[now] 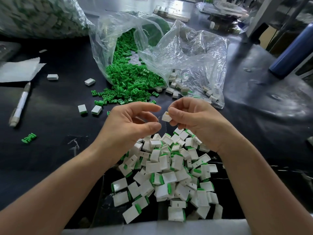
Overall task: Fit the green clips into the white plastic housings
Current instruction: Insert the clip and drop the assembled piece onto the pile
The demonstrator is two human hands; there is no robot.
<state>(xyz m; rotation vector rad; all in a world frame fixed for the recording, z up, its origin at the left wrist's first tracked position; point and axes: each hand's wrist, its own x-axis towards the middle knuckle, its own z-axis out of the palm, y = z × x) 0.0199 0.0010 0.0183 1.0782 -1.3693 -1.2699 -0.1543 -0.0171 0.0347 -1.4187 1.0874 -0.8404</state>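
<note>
Head view: R hand (194,119) pinches one white housing (166,117) betw. thumb and fingertips, raised above the table (59,116), just beside the L hand (133,122) but not touching it; L hand fingers loosely curled, index and thumb apart, no clip visible betw. them; a thin pale strand shows near the L thumb tip, nature not discernible. Green clips (128,82) spill from the mouth of a clear bag (169,48) onto the table, just beyond both hands; empty housings (177,83) lie in the bag's R fold. Pile of housings w/ green showing at their edges (169,175), judged to be finished units, sits directly below the hands; a few more lie apart at L, near a pen (20,104); one stray clip (29,138) lies well apart at L. Est. step: housing ready, clip not yet picked. Risks: housing is gripped near one end only, so insertion force may rotate it or pop it out of the pinch; a drop would land it in the pile below, mixing an empty unit w/ done ones; clips are tangled, so a pick may drag extras; a clip presented the wrong way round may jam or seat part-way; the bag film beside the clips may snag the reaching fingers.
</note>
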